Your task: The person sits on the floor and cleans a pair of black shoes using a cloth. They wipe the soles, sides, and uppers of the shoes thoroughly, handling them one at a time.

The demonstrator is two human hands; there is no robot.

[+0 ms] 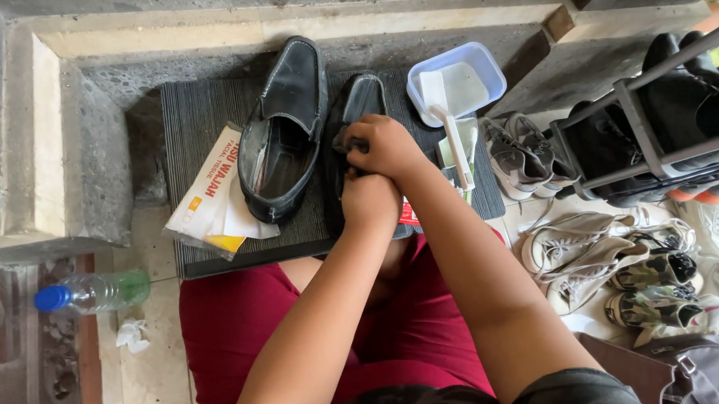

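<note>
The right hand (385,145) is curled over the middle of a black shoe (355,126), fingers pressed onto its upper, and looks to pinch a small dark thing against it (too hidden to tell what). The left hand (369,200) is clenched around the same shoe nearer its heel, just under the right hand and touching it. The shoe lies on a dark ribbed mat (201,112) on the floor, toe pointing away from the person.

Just beside it on the left lies a second black shoe (284,129), its opening up and empty. Left of that, a soft packet of tissues (208,195) rests on the mat's edge.

To the right stands a clear plastic tub (456,81) with a blue rim, holding a little cloudy water; a white brush (444,111) leans on its near rim.

Farther left a plastic bottle (92,291) with a blue cap lies on its side. At the right, sneakers (525,156) crowd the floor beside a shoe rack (651,120) holding dark shoes.
</note>
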